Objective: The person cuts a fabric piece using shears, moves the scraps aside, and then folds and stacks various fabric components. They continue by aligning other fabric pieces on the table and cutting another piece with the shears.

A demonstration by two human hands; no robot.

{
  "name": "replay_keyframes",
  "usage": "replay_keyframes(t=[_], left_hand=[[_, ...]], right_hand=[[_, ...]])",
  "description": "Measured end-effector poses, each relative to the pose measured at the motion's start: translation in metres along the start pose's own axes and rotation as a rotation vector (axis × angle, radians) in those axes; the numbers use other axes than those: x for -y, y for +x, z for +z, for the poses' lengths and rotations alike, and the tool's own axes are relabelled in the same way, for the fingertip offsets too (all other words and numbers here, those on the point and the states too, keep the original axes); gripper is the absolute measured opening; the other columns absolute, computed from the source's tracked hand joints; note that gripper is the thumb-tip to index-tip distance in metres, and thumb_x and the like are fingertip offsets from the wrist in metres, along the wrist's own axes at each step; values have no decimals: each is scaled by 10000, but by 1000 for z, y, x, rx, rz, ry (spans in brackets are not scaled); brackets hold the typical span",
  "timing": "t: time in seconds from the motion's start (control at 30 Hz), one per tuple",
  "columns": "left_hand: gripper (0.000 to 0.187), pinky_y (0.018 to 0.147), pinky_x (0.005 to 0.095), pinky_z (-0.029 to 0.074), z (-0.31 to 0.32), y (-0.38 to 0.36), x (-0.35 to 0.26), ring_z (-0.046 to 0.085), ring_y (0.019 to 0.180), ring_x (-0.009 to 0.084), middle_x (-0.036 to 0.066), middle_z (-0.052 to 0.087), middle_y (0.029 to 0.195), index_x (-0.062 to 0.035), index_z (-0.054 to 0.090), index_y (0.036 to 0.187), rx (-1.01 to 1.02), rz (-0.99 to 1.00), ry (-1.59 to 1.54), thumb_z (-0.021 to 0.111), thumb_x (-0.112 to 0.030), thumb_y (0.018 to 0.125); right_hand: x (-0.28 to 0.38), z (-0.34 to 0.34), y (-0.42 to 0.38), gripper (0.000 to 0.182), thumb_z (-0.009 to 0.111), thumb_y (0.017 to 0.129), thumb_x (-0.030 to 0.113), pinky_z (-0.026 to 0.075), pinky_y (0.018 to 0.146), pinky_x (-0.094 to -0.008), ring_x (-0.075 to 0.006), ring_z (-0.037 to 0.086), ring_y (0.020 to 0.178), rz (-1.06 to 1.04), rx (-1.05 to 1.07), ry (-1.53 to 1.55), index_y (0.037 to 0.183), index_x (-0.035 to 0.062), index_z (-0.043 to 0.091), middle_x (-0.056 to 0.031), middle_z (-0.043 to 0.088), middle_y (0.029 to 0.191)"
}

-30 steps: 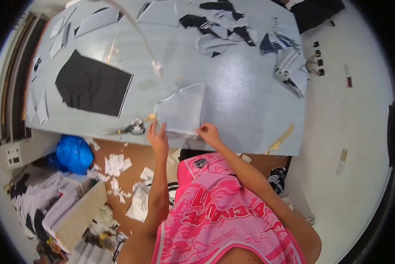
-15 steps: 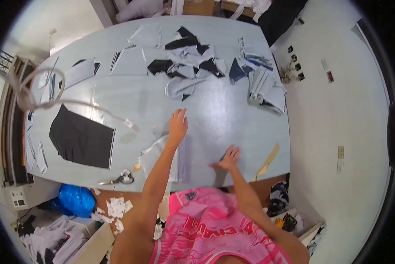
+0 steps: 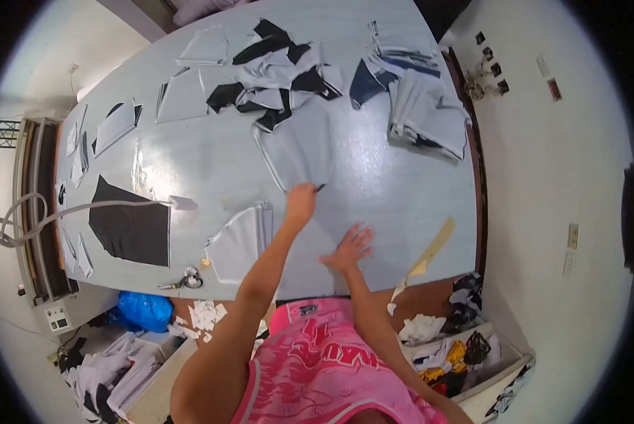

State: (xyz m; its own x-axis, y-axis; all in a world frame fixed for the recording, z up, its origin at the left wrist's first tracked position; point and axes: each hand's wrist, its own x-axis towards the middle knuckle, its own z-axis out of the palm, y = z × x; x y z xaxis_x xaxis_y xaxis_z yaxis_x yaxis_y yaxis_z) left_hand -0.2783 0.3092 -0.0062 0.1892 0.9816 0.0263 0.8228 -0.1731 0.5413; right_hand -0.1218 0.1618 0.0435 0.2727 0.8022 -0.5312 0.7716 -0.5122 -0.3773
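Gripped at its near edge by my left hand [image 3: 301, 203], a light grey fabric piece [image 3: 299, 148] stretches away over the table toward a pile of crumpled grey and black fabric pieces [image 3: 274, 74]. The fingers of that hand are closed on the edge. My right hand [image 3: 349, 249] rests on the bare table, open, its fingers spread and nothing in it. A stack of pale cut pieces [image 3: 239, 244] lies left of my left forearm. Scissors [image 3: 188, 278] lie near the front edge of the table.
On the table [image 3: 388, 212] also lie a black fabric piece [image 3: 133, 226], a folded grey stack [image 3: 426, 116] and a tan strip [image 3: 433, 247]. A cable [image 3: 105, 204] hangs in from the left. Bins of scraps [image 3: 465, 360] and a blue bag [image 3: 144, 312] stand below the table.
My left hand has moved forward and closed on a grey piece, which is now drawn out from the pile toward me. My right hand has shifted slightly left and lies flatter.
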Motion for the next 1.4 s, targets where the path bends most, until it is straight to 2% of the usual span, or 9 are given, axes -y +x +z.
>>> replay_keyframes(t=[0.33,0.5,0.57,0.8,0.97,1.1,1.23,1.3,1.4], left_hand=[[124,755,441,506,-95,-157,-183,645,827,371,161,671,876,-9,626,967,349,136,-583,679,-65,868],[99,685,425,491,-175,-186,-223,633,732,346,172,644,788,2,609,920,353,56,-645,671,-67,886],[107,670,421,481,-183,-194,-209,631,724,339,178,633,779,5,604,910,253,27,-645,674,-72,886],[135,603,338,512,-172,-208,-143,670,645,218,162,680,783,10,597,929,23,-237,-657,710,-47,882],[219,693,408,533,-96,-162,-70,672,778,330,169,684,916,-14,610,1000,-87,-199,-241,741,-66,833],[523,892,491,492,-59,-140,-62,570,1141,396,181,475,1429,-116,540,1334,-199,-229,141,737,-137,850],[623,1015,533,444,-31,-154,-86,477,1309,413,185,407,1522,-150,480,1448,-175,-261,138,719,-241,880],[720,1109,605,353,-19,-168,-103,346,1445,413,176,270,1630,-202,400,1534,16,60,185,695,-370,899],[772,1139,646,286,7,-190,-102,255,1504,405,158,175,1676,-246,361,1568,92,5,297,684,-447,895]], right_hand=[[-90,-74,38,831,806,690,145,190,1189,-564,-461,250,1480,-841,-443,-109,1458,80,495,-285,257,1601],[-133,-81,79,347,724,691,-48,463,1018,-462,-353,615,1177,-1204,-70,113,1014,80,735,-160,664,1250],[-150,-107,63,242,743,755,-18,526,871,-367,-252,683,964,-816,221,270,988,43,720,-117,720,1035],[-159,-235,26,283,809,844,210,497,760,-306,-142,604,801,-644,263,139,978,-13,697,-27,672,832],[-98,-229,99,339,809,851,251,497,743,-303,-134,591,745,-655,381,151,1011,-23,690,-66,666,802],[-82,-167,141,349,775,826,154,515,893,-398,-310,660,1003,-822,-441,120,1146,42,693,-148,697,1134],[-83,-128,92,591,768,839,325,360,1110,-523,-426,439,1349,-818,-513,-36,1352,96,582,-237,451,1486],[-105,-117,69,728,709,889,448,254,1161,-595,-455,280,1463,-782,-505,-177,1490,123,457,-262,283,1600],[-137,-110,43,752,684,910,472,258,1164,-585,-463,258,1473,-591,-476,-261,1518,110,427,-270,279,1603]])
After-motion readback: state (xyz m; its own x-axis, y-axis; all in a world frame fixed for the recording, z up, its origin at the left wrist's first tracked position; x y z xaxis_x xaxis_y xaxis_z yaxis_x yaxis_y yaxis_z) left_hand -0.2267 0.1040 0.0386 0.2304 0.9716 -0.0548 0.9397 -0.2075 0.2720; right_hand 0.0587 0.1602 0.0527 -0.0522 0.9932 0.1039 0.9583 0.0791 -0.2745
